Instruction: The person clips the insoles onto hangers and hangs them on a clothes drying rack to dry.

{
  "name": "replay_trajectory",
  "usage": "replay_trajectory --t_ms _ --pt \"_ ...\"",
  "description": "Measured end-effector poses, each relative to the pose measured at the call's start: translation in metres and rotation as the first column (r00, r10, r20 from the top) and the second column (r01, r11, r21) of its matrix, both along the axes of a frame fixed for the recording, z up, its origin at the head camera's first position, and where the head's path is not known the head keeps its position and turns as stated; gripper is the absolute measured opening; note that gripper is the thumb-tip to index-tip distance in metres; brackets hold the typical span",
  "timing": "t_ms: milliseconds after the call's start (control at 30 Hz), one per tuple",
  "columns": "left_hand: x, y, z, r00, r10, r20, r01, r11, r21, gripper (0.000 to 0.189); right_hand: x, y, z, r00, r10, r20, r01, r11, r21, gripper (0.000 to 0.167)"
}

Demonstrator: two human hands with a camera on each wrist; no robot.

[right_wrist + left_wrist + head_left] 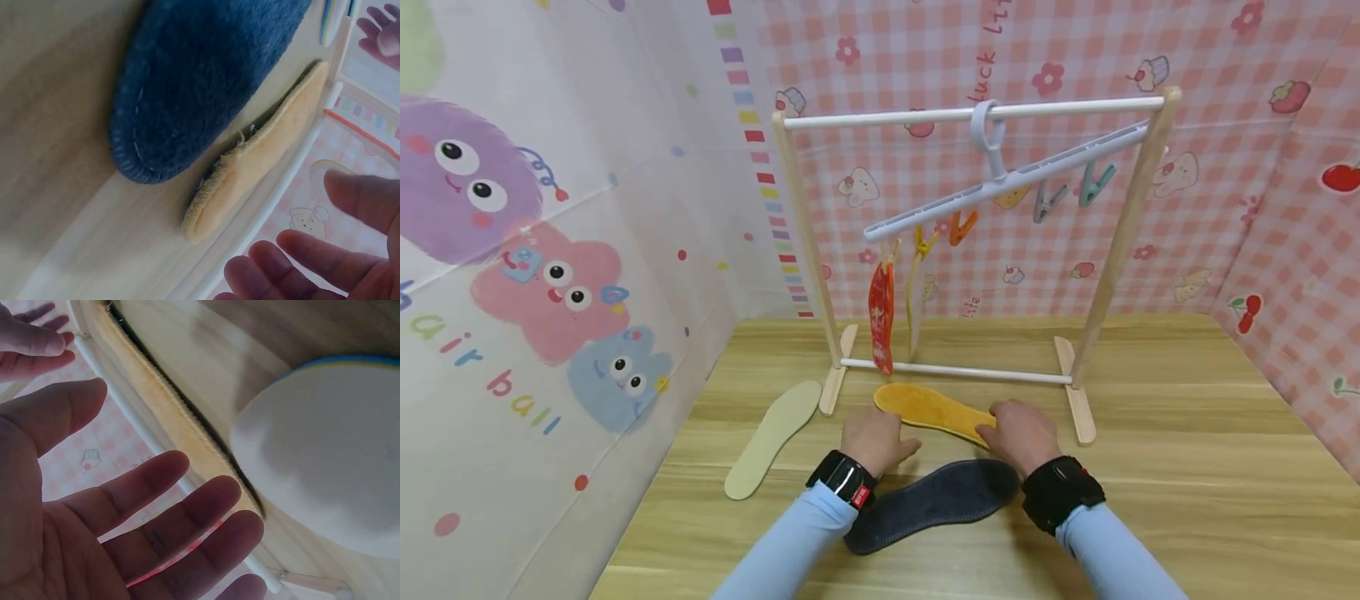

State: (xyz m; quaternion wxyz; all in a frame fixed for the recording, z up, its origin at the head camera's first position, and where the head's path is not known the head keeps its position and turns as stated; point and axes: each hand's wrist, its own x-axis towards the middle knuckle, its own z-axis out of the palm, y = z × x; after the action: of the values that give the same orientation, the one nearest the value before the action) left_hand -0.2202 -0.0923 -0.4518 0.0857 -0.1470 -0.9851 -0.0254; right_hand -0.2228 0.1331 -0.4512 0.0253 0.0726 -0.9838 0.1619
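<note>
An orange-yellow insole (928,407) lies on the table between my two hands. My left hand (874,440) is near its left end, fingers loosely extended and palm bare in the left wrist view. By its right end is my right hand (1024,433), which covers the tip in the head view. The right wrist view shows space between thumb and fingers, with nothing held. Closer to me lies a dark blue insole (943,500), partly behind the left wrist. A pale insole (772,439) rests at the left, its edge blue in the left wrist view.
Behind stands a wooden rack (1116,250) with a white top bar. From it a light-blue hanger (955,202) hangs tilted, left end low. Clips hold a red insole (882,317) and a pale, yellow-edged insole (913,304). Orange (961,227), grey (1048,202) and teal (1095,184) clips also hang there.
</note>
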Motion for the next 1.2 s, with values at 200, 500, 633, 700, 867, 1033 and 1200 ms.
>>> replay_trajectory --t_ms 200,500,633,700,867,1033,1200 --pt "0.004 -0.002 -0.004 0.999 0.011 0.04 -0.01 1.0 -0.012 0.044 -0.015 -0.008 -0.001 0.995 0.095 -0.008 -0.095 0.995 0.037 0.034" --pt "0.007 -0.004 -0.004 0.994 0.05 0.1 -0.051 0.999 0.001 0.047 -0.04 -0.023 -0.005 0.982 0.186 0.023 -0.187 0.977 0.103 0.042" --pt "0.007 -0.005 -0.004 0.992 0.057 0.114 -0.058 0.998 0.012 0.045 -0.045 -0.03 -0.01 0.986 0.166 0.019 -0.167 0.982 0.091 0.032" --pt "0.007 -0.005 -0.005 0.992 0.058 0.114 -0.06 0.998 0.012 0.046 -0.047 -0.034 -0.011 0.989 0.15 0.018 -0.151 0.985 0.083 0.028" --pt "0.009 -0.003 -0.006 0.993 0.054 0.105 -0.055 0.998 0.006 0.046 -0.052 -0.046 -0.015 0.989 0.147 0.006 -0.147 0.985 0.087 0.029" --pt "0.012 -0.003 -0.007 0.992 0.054 0.11 -0.054 0.999 -0.007 0.046 -0.052 -0.059 -0.023 0.987 0.162 0.003 -0.162 0.982 0.099 0.034" --pt "0.013 -0.003 -0.006 0.99 0.052 0.131 -0.052 0.999 -0.007 0.045 -0.051 -0.065 -0.032 0.989 0.144 -0.023 -0.14 0.982 0.127 0.031"
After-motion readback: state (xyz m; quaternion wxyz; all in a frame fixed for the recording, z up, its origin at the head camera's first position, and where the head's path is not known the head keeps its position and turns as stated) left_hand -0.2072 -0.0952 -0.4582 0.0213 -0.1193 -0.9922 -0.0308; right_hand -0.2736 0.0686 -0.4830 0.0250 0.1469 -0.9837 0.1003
